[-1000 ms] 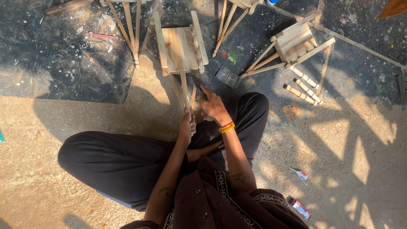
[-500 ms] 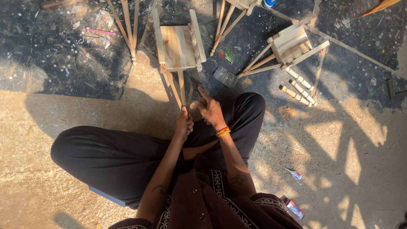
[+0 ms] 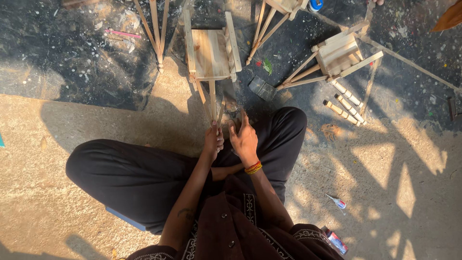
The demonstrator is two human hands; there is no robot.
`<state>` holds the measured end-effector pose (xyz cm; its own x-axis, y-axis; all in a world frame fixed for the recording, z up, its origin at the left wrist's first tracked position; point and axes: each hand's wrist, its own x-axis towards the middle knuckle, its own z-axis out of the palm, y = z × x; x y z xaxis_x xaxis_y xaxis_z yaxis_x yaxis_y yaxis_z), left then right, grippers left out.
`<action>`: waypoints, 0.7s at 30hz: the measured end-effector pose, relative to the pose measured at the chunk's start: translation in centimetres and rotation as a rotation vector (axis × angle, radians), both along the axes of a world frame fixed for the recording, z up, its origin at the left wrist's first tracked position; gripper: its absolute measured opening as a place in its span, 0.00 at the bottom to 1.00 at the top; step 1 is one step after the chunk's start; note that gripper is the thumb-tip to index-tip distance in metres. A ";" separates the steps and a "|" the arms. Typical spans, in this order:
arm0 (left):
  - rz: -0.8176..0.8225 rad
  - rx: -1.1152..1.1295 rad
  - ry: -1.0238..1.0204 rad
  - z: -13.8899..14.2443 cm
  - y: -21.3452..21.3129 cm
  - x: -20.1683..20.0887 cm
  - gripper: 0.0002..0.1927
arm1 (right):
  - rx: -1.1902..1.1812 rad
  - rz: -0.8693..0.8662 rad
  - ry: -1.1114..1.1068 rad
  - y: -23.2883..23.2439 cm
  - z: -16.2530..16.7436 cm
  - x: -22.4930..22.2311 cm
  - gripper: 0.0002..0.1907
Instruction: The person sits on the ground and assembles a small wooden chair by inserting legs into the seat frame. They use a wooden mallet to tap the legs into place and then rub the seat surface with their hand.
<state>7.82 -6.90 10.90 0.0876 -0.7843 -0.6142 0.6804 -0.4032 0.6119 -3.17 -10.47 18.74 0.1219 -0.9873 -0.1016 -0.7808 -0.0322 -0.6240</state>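
Gripping the stool (image 3: 210, 54) legs: my left hand (image 3: 213, 141) is clamped on them. Right hand (image 3: 244, 139) rests open-fingered beside. I'd judge leg-fitting; next needs steady pressure.

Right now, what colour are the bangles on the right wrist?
The thin stacked bangles are red and yellow-gold, seen in the head view.

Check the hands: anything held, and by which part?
Left hand grips the lower ends of the legs of a small wooden chair frame lying on the floor. Right hand rests beside them, fingers spread; whether it holds anything cannot be told.
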 end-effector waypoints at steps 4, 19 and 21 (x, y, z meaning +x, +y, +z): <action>0.003 -0.010 0.032 -0.2 0.0 0.3 0.26 | -0.190 0.119 -0.181 -0.1 -0.6 0.3 0.29; -0.019 0.061 -0.007 -0.1 -0.8 1.3 0.28 | 0.754 -0.080 -1.249 -3.6 -0.2 2.7 0.12; -0.038 0.038 -0.047 -0.3 -1.0 1.3 0.26 | 0.778 -0.094 -1.266 -4.2 0.0 2.7 0.13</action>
<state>9.08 -7.92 10.63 0.0880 -0.7635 -0.6398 0.6353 -0.4517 0.6264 -0.51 -14.72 18.72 0.4700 -0.7457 -0.4722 0.2991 0.6379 -0.7097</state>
